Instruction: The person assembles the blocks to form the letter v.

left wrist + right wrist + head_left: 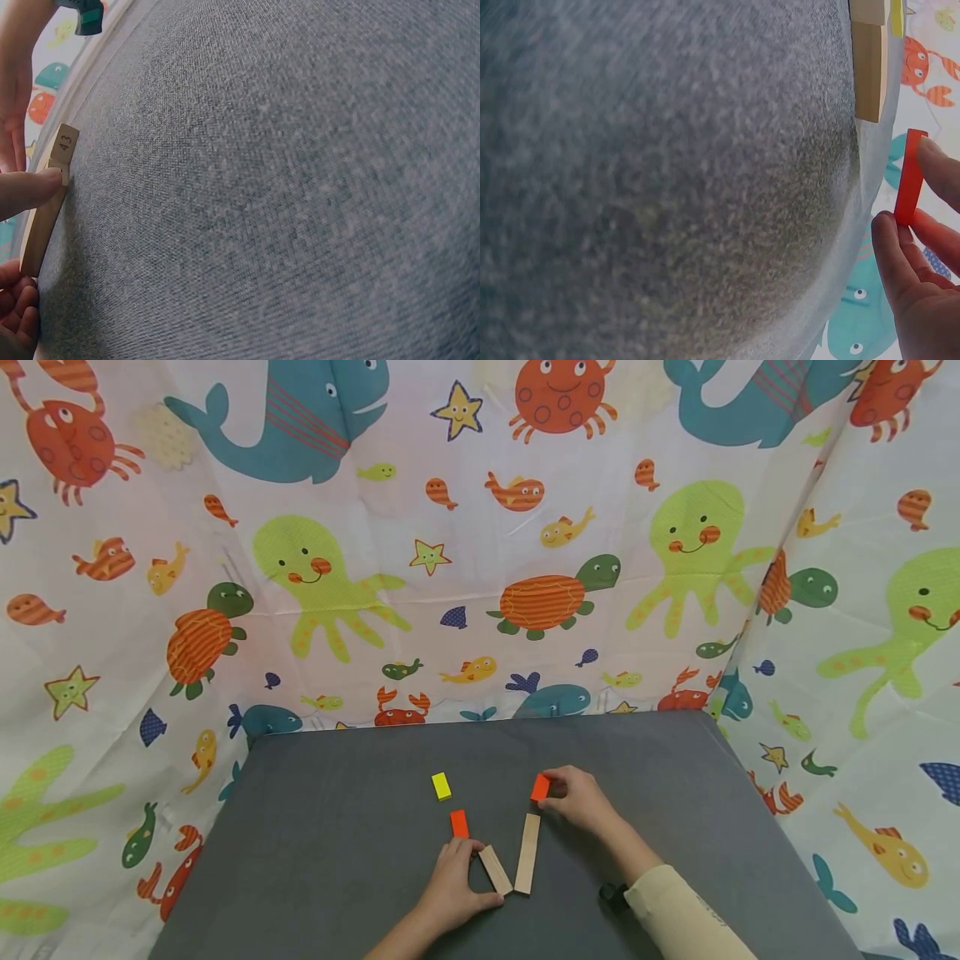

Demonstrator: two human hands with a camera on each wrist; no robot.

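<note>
My right hand (581, 797) pinches a red-orange block (540, 787) between thumb and fingers. In the right wrist view that block (910, 180) shows its narrow side, with the thumb on one end and fingertips at the other. My left hand (453, 877) spans a plain wooden block (496, 869), its thumb at the near end and fingers at the far end. Slanting in toward it, a longer wooden block (527, 855) lies just below the right hand's block. The left wrist view shows "43" printed on the end of a wooden block (65, 142).
Beyond the left fingers lies another red-orange block (459, 823), with a yellow block (441, 786) farther back. A small dark object (613, 896) is by the right sleeve (678, 910). Grey cloth covers the table (337, 827); a sea-animal curtain (465, 652) hangs behind it.
</note>
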